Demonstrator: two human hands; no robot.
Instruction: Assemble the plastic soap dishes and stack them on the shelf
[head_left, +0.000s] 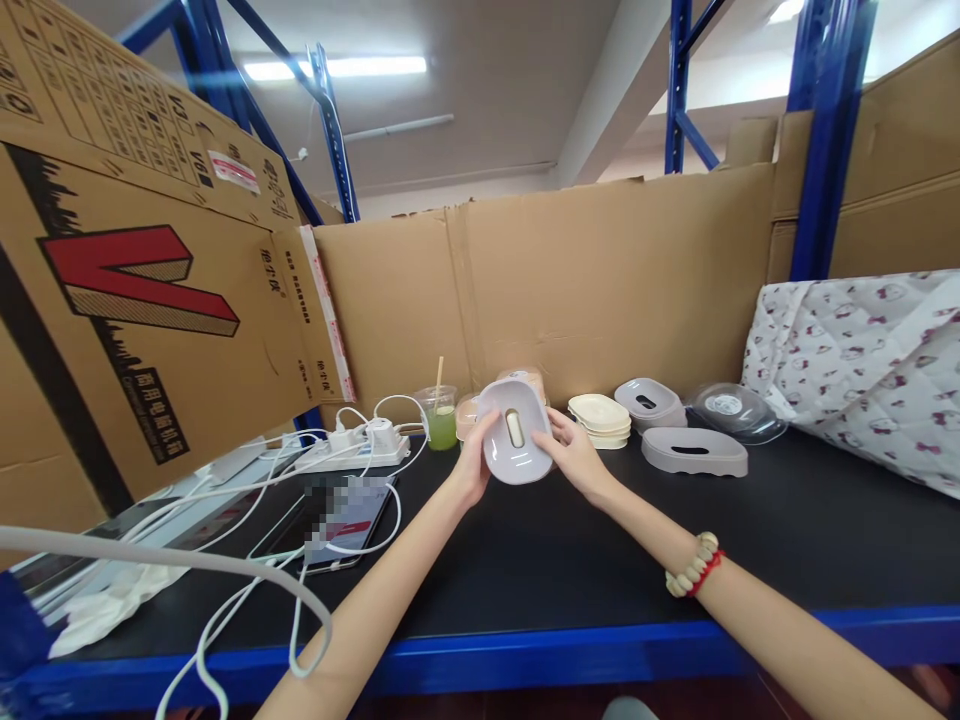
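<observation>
A pale grey-lilac oval dish [500,450] with a slot in its middle is held up above the black tabletop, its inside facing me. My left hand [474,462] grips the dish's left edge, thumb on the front face. On the opposite edge, my right hand [574,452] holds it too, with thumb and fingertips around the rim. Through the slot something cream-coloured shows. To the right stand a stack of cream dishes [600,425], a similar grey slotted dish [649,402] and a grey slotted base [694,452] in front of it.
A cup of green drink [441,425], a power strip [360,455], white cables and a tablet [349,520] lie to the left. Clear plastic lids [735,412] and a patterned quilted cloth [862,365] are at the right. Cardboard [585,290] walls the back.
</observation>
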